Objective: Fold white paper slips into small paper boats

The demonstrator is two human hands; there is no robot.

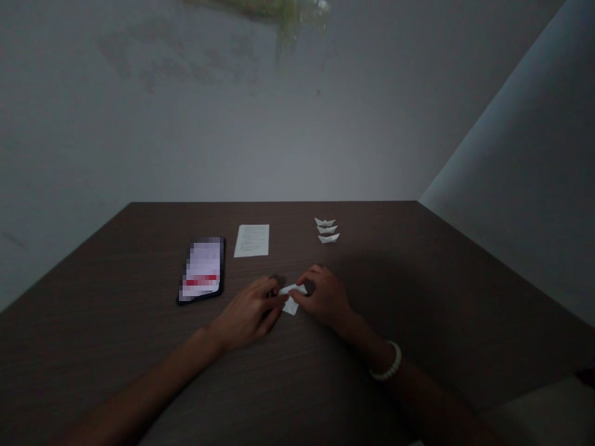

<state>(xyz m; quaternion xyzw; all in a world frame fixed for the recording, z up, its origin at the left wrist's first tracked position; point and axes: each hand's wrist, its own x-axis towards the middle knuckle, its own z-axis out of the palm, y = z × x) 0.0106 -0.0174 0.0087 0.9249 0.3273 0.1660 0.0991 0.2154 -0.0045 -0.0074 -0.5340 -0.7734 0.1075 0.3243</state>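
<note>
A small piece of folded white paper (291, 306) lies between my two hands, low over the table, with a pointed lower end. My left hand (253, 310) grips its left side, thumb and fingers closed on the edge. On the other side my right hand (325, 297) pinches the paper's right corner between thumb and forefinger. Fingers cover part of both edges. Beyond the right hand, three small folded paper boats (327, 230) stand in a short column, one behind another.
A printed sheet of paper (251, 241) lies flat beyond my left hand. To its left is a phone (202, 271) with a lit, blurred screen. The dark wooden table (139, 353) meets a pale wall (297, 136) at the back, and another wall rises on the right.
</note>
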